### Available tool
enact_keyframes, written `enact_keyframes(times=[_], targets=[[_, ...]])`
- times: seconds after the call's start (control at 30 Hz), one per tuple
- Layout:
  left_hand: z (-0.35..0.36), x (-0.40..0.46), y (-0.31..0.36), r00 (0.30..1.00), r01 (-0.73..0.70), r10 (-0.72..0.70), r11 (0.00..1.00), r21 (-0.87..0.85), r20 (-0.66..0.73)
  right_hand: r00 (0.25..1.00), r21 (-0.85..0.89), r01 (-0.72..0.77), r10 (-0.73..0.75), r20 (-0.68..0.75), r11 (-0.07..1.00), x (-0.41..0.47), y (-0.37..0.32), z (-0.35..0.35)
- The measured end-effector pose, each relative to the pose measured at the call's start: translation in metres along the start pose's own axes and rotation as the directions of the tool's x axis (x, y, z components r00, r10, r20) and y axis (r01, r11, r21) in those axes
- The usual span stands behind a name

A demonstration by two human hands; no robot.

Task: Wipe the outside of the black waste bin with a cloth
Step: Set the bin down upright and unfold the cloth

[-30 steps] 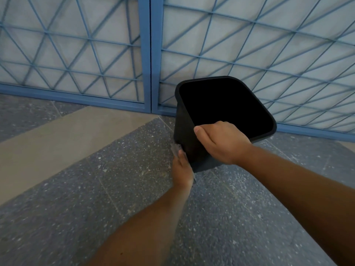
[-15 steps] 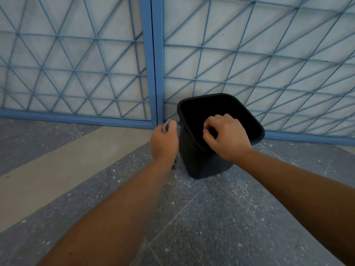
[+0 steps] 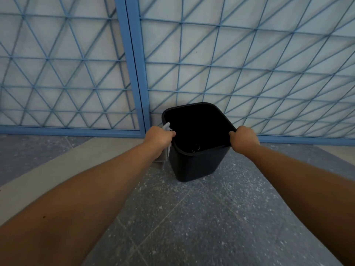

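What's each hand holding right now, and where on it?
Left hand: grey cloth, bunched against the black plastic waste bin's left rim. Right hand: bin's right rim.

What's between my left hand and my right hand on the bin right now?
In the head view, only the waste bin's dark open mouth lies between the left hand, holding the cloth, and the right hand.

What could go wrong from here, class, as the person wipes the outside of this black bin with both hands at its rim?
1. The cloth is bunched in the left hand at the rim of the bin, so it could slip inside.
2. The right hand grips only the rim; the light bin may tip or slide on the smooth floor.
3. The lower walls could go unwiped.
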State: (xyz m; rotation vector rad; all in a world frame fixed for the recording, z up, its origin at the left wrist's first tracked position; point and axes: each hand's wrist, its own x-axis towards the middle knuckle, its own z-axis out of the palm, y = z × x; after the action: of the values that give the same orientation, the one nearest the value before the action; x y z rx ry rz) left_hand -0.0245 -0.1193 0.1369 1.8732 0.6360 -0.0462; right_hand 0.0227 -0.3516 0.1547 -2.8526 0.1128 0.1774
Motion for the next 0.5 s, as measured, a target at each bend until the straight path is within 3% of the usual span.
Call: enact_keyframes(times=[0.1, 0.27, 0.5], targets=[[0.003, 0.004, 0.003, 0.999, 0.017, -0.018, 0.999, -0.036, -0.033, 0.995, 0.149, -0.101, 0.104, -0.011, 0.984, 0.011, 0.006, 0.002], [0.012, 0.018, 0.019, 1.0, -0.015, 0.015, 0.999, -0.048, -0.011, 0.991, 0.227, -0.133, 0.133, 0.013, 0.965, 0.013, 0.021, -0.005], [0.035, 0.035, 0.033, 0.998, -0.052, 0.051, 0.999, 0.008, 0.028, 0.99, 0.121, -0.13, 0.135, -0.033, 0.984, 0.015, 0.038, -0.008]])
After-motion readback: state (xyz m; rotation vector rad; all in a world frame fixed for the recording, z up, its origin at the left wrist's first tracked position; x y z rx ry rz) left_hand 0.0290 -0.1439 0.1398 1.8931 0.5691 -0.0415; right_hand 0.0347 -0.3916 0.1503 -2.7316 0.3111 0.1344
